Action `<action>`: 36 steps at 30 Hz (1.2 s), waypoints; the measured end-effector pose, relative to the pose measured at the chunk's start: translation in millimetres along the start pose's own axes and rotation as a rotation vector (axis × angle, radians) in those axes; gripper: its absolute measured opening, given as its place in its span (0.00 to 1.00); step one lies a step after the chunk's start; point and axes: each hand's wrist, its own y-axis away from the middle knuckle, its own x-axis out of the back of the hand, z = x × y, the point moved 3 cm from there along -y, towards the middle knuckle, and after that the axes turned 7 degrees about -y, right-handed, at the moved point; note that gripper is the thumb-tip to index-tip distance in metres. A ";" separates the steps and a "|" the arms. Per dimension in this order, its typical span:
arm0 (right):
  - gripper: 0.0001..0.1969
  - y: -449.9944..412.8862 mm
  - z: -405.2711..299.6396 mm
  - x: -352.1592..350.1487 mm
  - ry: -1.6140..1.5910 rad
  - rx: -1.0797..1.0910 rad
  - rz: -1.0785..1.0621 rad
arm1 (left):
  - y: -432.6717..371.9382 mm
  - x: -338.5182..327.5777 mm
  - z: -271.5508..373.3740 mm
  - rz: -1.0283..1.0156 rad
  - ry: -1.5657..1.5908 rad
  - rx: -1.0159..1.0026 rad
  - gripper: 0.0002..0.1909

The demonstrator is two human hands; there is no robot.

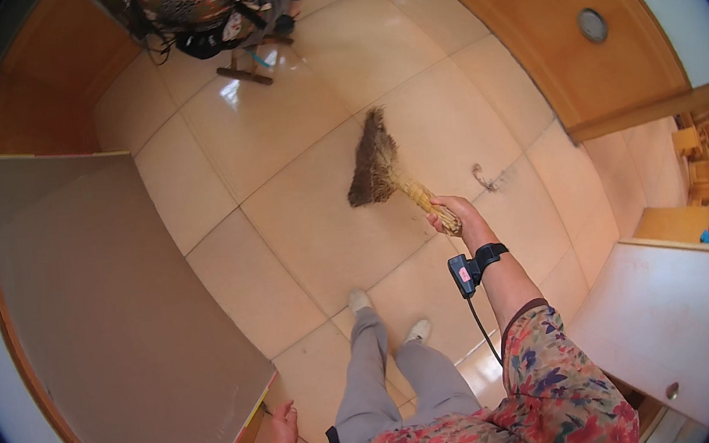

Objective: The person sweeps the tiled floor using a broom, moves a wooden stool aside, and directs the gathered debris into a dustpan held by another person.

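Observation:
My right hand [450, 213] is closed around the bound straw handle of a short hand broom [381, 165]. The broom's dark, fanned bristles point away from me, over the tiled floor; whether they touch it I cannot tell. To the right of the handle, a small pile of dust and hair [485, 177] lies on the tiles. At the lower left hangs my left hand [283, 423], holding nothing, its fingers a little bent, near the edge of a large brown-grey panel.
The large flat panel [106, 305] fills the left side. Another person [202, 8] in patterned clothing sits at the top on a wooden stool [245, 75]. A wooden door [529, 21] stands at upper right, a white cabinet [670, 309] at lower right.

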 end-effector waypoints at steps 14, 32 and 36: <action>0.24 241.1 202.1 221.2 0.051 0.237 0.088 | -10.5 -12.4 45.9 -0.237 -0.323 -0.103 0.13; 0.05 130.0 244.9 195.0 0.024 0.869 0.349 | -208.5 16.5 221.6 -0.374 -0.496 -0.469 0.12; 0.08 26.7 154.9 88.1 -0.845 0.426 0.163 | -257.2 56.3 275.3 -0.328 -0.407 -0.353 0.11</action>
